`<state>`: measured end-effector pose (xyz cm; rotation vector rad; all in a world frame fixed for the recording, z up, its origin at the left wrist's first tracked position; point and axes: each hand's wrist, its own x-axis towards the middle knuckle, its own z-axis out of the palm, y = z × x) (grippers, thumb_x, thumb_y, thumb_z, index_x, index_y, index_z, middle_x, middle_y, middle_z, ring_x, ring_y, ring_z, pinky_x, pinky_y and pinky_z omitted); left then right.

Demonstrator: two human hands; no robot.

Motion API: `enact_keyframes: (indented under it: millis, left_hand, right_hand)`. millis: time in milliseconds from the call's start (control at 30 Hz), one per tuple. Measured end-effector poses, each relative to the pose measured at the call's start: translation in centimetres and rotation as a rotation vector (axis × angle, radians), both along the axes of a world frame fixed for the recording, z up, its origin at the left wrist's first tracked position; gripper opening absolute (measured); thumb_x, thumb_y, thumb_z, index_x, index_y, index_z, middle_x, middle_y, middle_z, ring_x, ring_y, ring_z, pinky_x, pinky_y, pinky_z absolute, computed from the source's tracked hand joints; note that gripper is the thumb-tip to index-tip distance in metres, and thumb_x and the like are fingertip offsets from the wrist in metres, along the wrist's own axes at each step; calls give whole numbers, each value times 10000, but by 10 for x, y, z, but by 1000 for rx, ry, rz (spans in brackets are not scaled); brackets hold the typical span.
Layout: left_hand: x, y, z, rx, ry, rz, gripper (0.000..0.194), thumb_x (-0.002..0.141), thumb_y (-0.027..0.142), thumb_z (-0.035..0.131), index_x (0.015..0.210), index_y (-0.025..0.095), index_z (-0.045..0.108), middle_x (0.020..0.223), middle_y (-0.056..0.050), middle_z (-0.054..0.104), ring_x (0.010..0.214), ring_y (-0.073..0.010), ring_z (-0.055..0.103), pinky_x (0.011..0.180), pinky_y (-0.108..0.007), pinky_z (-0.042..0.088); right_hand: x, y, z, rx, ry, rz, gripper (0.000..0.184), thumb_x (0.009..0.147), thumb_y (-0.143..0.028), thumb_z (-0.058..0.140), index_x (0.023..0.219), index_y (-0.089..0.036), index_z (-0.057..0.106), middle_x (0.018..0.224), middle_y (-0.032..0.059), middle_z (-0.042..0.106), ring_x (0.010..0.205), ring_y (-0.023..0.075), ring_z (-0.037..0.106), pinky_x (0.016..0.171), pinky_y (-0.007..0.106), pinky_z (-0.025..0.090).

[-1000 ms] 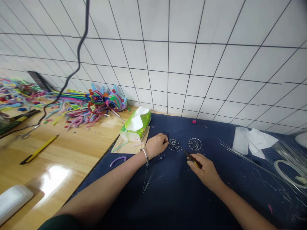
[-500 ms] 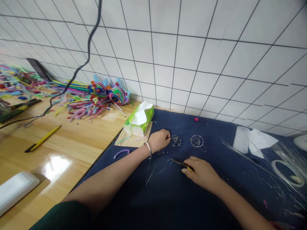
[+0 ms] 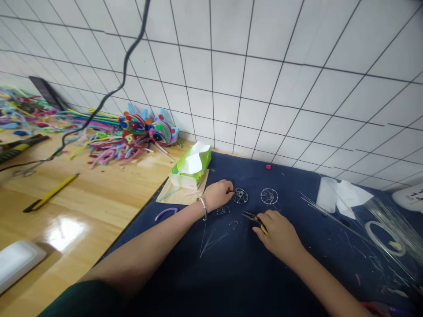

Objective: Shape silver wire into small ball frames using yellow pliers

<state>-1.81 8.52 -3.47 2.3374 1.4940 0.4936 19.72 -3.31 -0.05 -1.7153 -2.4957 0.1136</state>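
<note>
My left hand (image 3: 218,195) is closed in a pinch at the left edge of a round wire frame (image 3: 240,196) on the dark blue cloth. In my right hand (image 3: 279,229) is a pair of pliers (image 3: 254,218) with yellow-and-black handles, its jaws parted and pointing left with nothing visible between them. A short hooked wire (image 3: 233,225) lies left of the jaws, apart from them. Beyond the right hand rests a second round wire frame (image 3: 269,197). Small bent wire pieces (image 3: 223,210) lie beside my left wrist, and straight thin wires (image 3: 209,242) lie nearer me.
A green tissue pack (image 3: 192,165) stands on a thin wooden board (image 3: 180,198) to the left. Long wires (image 3: 330,213) and a white coil (image 3: 385,237) occupy the right. Colourful fuzzy stems (image 3: 112,149) and a yellow pencil-like tool (image 3: 51,193) are on the wooden table. A black cable (image 3: 125,66) hangs in front.
My right hand brought the pliers down and left to the hooked wire's spot; the wire now lies on the cloth and the pliers have drawn back right, jaws parted. My left hand stayed at the frame.
</note>
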Motion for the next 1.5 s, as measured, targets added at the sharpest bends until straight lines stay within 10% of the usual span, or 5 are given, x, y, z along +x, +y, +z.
enact_keyframes:
  millis: [600, 967, 1200, 1500]
  left_hand:
    - [10, -6, 4, -39, 40, 7, 100, 734, 203, 519, 761, 179, 612, 803, -49, 601, 713, -170, 568, 649, -260, 396]
    - [8, -19, 26, -76, -168, -76, 89, 782, 142, 418, 790, 182, 498, 646, 19, 568, 577, -112, 541, 545, -202, 366]
    - [20, -50, 52, -20, -378, -94, 54, 798, 150, 422, 778, 181, 462, 627, 45, 501, 553, -87, 468, 532, -193, 342]
    - [23, -79, 80, -301, -662, -156, 50, 811, 209, 478, 838, 179, 508, 643, 40, 491, 578, -87, 479, 547, -203, 374]
  right_hand:
    - [-4, -8, -10, 146, -9, 39, 463, 781, -531, 490, 1064, -167, 533, 1064, 128, 521, 1005, 287, 443, 857, 457, 328]
    - [7, 2, -9, 44, 463, -37, 228, 828, -325, 483, 1011, -209, 554, 960, 60, 564, 912, 191, 508, 827, 359, 395]
    - [-5, 1, 11, -252, 858, -220, 457, 745, -398, 590, 1152, -228, 468, 910, 18, 574, 696, 116, 543, 645, 261, 458]
    - [-12, -10, 48, -230, 1106, -258, 205, 780, -327, 533, 922, -184, 570, 783, 7, 590, 665, 116, 546, 621, 250, 456]
